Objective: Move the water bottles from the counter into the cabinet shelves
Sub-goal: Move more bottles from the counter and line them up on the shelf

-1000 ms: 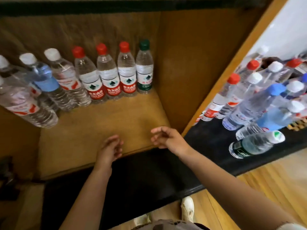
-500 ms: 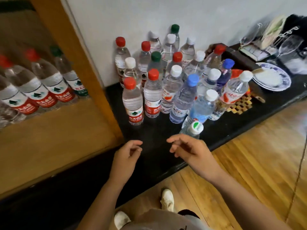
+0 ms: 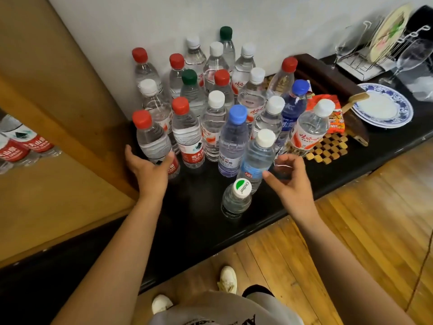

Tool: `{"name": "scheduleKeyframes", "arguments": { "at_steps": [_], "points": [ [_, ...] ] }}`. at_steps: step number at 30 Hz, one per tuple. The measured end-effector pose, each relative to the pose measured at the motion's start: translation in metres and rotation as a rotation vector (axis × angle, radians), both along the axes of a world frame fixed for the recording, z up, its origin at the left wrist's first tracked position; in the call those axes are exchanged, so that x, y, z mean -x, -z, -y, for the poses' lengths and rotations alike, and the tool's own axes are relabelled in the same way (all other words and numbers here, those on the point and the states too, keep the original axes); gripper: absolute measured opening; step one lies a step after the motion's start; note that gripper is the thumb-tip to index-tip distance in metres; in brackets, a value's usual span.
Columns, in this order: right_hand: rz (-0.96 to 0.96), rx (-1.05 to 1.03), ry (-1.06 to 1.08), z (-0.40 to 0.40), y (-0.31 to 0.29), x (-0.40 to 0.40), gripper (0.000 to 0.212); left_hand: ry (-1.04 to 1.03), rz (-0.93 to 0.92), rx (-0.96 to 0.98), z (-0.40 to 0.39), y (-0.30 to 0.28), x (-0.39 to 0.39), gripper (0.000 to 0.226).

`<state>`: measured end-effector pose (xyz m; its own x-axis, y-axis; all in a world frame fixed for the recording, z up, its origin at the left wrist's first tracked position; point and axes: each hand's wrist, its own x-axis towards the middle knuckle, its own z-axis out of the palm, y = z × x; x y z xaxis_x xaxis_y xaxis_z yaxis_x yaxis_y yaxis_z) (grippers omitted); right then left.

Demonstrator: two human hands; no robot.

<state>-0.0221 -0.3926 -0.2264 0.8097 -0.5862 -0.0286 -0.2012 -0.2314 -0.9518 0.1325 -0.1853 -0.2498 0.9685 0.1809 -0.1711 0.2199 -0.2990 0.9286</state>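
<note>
Several water bottles with red, white, blue and green caps stand packed together on the black counter [image 3: 199, 221] against the wall. My left hand [image 3: 150, 171] spreads around the lower part of the front-left red-capped bottle [image 3: 152, 139]; the thumb lies on its label and the fingers stay slightly off its left side. My right hand [image 3: 289, 178] hovers loosely curled and holds nothing. It is just right of a white-capped bottle with a blue label [image 3: 257, 158]. A short bottle with a green-and-white cap [image 3: 236, 198] stands alone in front. At far left, bottles with red labels [image 3: 22, 147] stand on the wooden cabinet shelf [image 3: 58, 195].
On the right of the counter are blue-patterned plates [image 3: 384, 106], a dish rack with wine glasses [image 3: 372, 59], a dark wooden tray [image 3: 330, 78], a snack packet [image 3: 335, 120] and a woven trivet [image 3: 328, 150]. A thick wooden cabinet post [image 3: 77, 127] separates shelf and counter. Below is wooden floor.
The view swung right from the cabinet shelf to the counter. Both hands reached forward to the front bottles, the left one opening around the red-capped bottle.
</note>
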Motion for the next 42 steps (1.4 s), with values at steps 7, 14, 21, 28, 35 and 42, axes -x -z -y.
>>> {"name": "scheduleKeyframes", "arguments": {
  "at_steps": [7,14,21,28,35,42],
  "points": [
    [-0.053,-0.023,-0.166,0.006,0.039,-0.026,0.077,0.100,0.169,0.109,0.006,-0.010,-0.027,0.071],
    [-0.014,0.041,-0.230,0.010,0.056,-0.030,0.080,0.149,0.217,0.039,0.004,-0.013,-0.022,0.058],
    [-0.014,0.114,-0.193,0.017,0.062,-0.007,0.078,0.249,0.250,-0.008,-0.001,-0.009,0.015,0.056],
    [-0.033,0.065,-0.096,0.009,0.062,0.038,0.073,0.342,0.273,-0.031,-0.011,-0.005,0.058,0.065],
    [-0.066,0.045,-0.120,-0.013,0.050,0.083,0.077,0.467,0.254,0.024,-0.030,-0.010,0.086,0.056],
    [-0.097,0.009,-0.234,-0.053,0.017,0.100,0.076,0.529,0.134,0.181,-0.084,-0.016,0.113,0.038]
  ]
}}
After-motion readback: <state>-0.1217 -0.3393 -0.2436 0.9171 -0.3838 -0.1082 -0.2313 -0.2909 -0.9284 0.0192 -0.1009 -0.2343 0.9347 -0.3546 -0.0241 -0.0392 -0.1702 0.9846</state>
